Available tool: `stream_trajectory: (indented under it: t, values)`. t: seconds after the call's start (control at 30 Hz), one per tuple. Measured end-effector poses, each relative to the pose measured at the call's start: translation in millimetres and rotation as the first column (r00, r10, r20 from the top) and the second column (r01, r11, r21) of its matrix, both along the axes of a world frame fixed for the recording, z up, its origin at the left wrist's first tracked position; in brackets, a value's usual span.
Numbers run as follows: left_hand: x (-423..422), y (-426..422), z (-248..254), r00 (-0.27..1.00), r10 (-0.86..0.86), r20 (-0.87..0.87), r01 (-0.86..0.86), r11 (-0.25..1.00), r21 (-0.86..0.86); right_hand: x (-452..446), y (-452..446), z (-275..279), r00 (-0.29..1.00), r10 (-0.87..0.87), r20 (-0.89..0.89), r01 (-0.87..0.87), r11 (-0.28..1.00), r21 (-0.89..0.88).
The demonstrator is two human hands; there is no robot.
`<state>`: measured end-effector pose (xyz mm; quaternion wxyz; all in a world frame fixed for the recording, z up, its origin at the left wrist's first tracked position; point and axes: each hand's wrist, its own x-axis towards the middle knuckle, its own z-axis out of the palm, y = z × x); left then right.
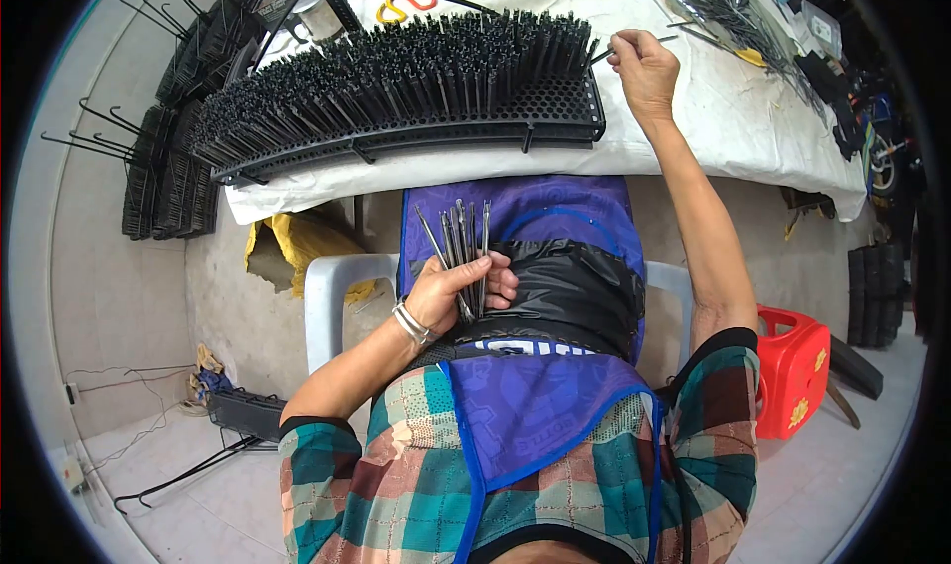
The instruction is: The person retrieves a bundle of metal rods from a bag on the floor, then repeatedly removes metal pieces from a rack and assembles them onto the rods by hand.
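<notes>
Low over my lap, my left hand (pixel 458 292) is closed round a small bunch of thin dark rods (pixel 458 232), their tips pointing up. My right hand (pixel 646 69) is raised above the table, fingers pinched on one slim dark rod (pixel 602 56). That rod slants towards the right end of a black perforated rack (pixel 555 103). Many upright black rods (pixel 396 74) fill most of the rack, while bare holes show along its front right part. The exact grip of my right fingertips is partly hidden.
A white cloth (pixel 743 148) covers the table. Scissors (pixel 406 7) lie behind the rack, and loose rods (pixel 718 4) are heaped at the back right. Hooked black racks (pixel 163 168) hang at the left wall. A red plastic stool (pixel 792 371) stands on my right.
</notes>
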<state>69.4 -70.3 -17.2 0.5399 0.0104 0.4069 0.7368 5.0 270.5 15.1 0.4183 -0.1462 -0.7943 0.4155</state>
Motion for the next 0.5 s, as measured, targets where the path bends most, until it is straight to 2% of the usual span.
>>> stream_trajectory:
  t: [0.07, 0.27, 0.3, 0.4, 0.5]
  values:
    - [-1, -1, -2, 1.0, -0.004, -0.001, 0.004, 1.0, -0.001, 0, -2, 1, 1.0, -0.007, -0.023, 0.009, 0.998, 0.062]
    - [-2, -2, -5, 1.0, -0.013, 0.011, 0.013, 1.0, -0.009, -3, -8, 22, 0.988, 0.01, -0.153, 0.006, 0.995, 0.103]
    - [-2, -2, -4, 1.0, -0.015, 0.006, 0.015, 1.0, -0.009, -4, -9, 23, 0.991, 0.034, -0.132, -0.017, 0.992, 0.125]
    - [-2, -2, -4, 1.0, -0.019, -0.005, 0.019, 1.0, 0.002, -9, -8, 24, 0.998, 0.055, -0.005, -0.049, 0.926, 0.375]
    - [-2, -2, -4, 1.0, -0.024, -0.018, 0.024, 1.0, 0.013, -18, -1, 20, 0.998, 0.053, -0.023, -0.028, 0.788, 0.615]
